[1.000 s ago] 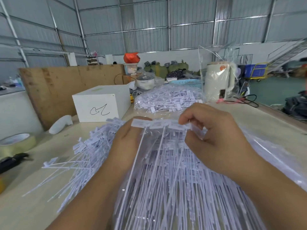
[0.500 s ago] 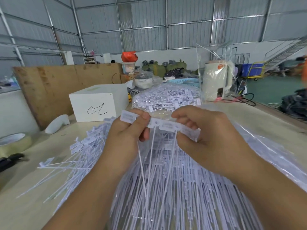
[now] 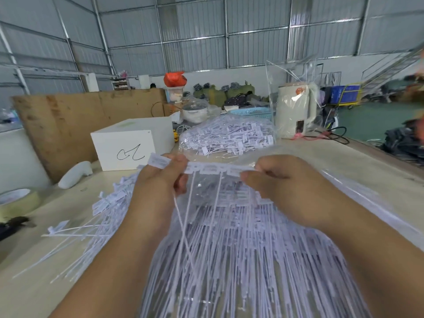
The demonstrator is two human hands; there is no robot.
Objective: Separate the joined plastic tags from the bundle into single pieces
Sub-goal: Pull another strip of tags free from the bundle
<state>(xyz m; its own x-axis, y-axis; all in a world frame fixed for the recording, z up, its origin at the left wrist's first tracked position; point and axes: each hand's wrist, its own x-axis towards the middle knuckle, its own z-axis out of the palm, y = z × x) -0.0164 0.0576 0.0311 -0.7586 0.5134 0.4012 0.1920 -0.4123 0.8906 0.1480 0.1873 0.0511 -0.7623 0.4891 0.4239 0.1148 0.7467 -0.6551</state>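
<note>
A joined strip of white plastic tags (image 3: pixel 215 169) spans between both hands at frame centre, its long axis running left to right, thin tails hanging down toward the viewer. The left hand (image 3: pixel 160 180) pinches the end tag head (image 3: pixel 159 161), which is angled up and away from the row; the right hand (image 3: pixel 289 182) pinches the strip's other end. Judged: the end tag is being parted at the left, so the left hand works. The bundle (image 3: pixel 241 249) lies directly beneath, single pieces (image 3: pixel 110 203) heaped at centre left.
</note>
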